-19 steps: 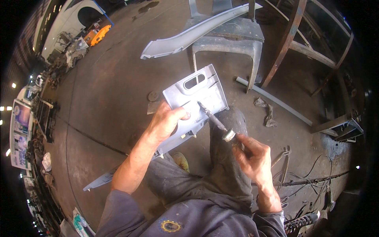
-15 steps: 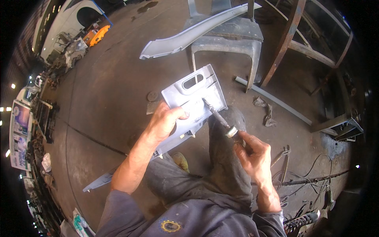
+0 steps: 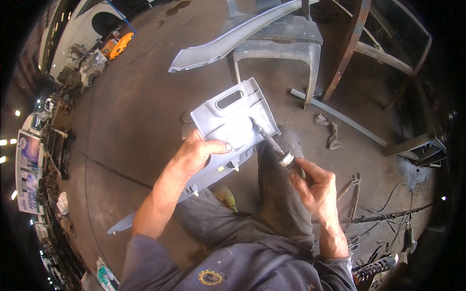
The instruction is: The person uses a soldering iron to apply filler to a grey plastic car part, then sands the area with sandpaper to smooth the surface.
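My left hand grips a long grey plastic trim panel, thumb on its face and fingers hidden beneath. The panel slants over my knees, its slotted wide end away from me and its narrow tail passing behind my left forearm. In my closed right hand is a soldering iron, with a dark rod and a pale metal collar. Its tip rests on or just above the panel's face, below the oval slot; contact cannot be made out. Bright glare covers the surface around the tip.
A grey plastic chair ahead carries a second long trim piece. Rusty metal frame legs stand at the right. On the floor lie a grey bar, a rag, pincers and loose cables.
The panel's wide end has shifted slightly left and tilted, along with my left hand. The soldering iron stays at nearly the same spot on it. The whole view has turned a little.
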`<act>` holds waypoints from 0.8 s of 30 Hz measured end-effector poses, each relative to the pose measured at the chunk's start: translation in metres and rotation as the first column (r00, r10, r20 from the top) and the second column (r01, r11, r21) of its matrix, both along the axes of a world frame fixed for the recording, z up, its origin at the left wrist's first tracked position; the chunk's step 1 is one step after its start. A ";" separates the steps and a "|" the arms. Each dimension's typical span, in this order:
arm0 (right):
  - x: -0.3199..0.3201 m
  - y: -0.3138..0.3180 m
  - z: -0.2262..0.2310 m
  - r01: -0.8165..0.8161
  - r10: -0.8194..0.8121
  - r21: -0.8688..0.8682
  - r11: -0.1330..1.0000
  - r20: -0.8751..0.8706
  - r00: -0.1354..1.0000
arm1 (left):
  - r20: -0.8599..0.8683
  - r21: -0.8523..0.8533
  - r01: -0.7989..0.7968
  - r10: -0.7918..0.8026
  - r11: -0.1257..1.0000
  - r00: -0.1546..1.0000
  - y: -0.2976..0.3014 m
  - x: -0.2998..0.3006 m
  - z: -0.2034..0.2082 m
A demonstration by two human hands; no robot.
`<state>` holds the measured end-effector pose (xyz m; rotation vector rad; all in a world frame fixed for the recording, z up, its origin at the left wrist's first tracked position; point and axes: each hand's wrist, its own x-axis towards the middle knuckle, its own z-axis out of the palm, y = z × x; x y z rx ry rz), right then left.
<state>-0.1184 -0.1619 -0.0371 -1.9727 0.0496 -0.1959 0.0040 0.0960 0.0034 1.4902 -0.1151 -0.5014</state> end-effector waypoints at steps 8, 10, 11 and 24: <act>0.001 -0.004 0.017 -0.028 0.027 -0.062 0.998 -0.019 0.999 | -0.042 -0.169 0.068 -0.076 0.983 0.996 0.003 0.003 0.000; 0.000 -0.004 0.016 -0.012 0.013 -0.063 0.998 0.013 1.000 | -0.045 -0.187 0.079 -0.089 0.979 0.995 0.005 0.005 -0.004; 0.000 -0.004 0.016 -0.005 0.006 -0.064 0.998 0.028 1.000 | -0.046 -0.196 0.084 -0.094 0.977 0.994 0.006 0.005 -0.005; -0.002 -0.013 0.018 -0.027 0.024 -0.067 0.997 -0.050 0.998 | -0.081 -0.185 0.071 -0.087 0.980 0.993 0.001 0.005 -0.001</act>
